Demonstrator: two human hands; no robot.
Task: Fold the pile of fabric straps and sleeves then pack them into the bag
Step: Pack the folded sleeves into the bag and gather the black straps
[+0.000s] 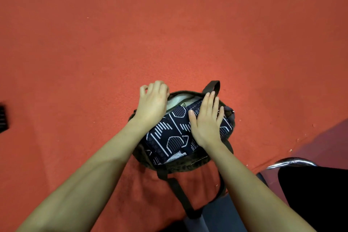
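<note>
Red carpet (169,24) is filling the scene, and a dark bag (188,167) is being kept on it, near and centre, mouth up. Folded dark fabric with white line patterns (169,133) is being pressed down into the bag by the right hand (206,120), whose fingers are being held straight and slightly apart, flat on the cloth. The bag's far-left rim is being gripped by the left hand (153,100), fingers curled over the edge. Packing is judged nearly finished: the folded pieces are already lying inside, standing slightly proud of the opening. One small dark object (3,118) is lying at the far left edge; what it is cannot be told. Settling the load appears to be left.
</note>
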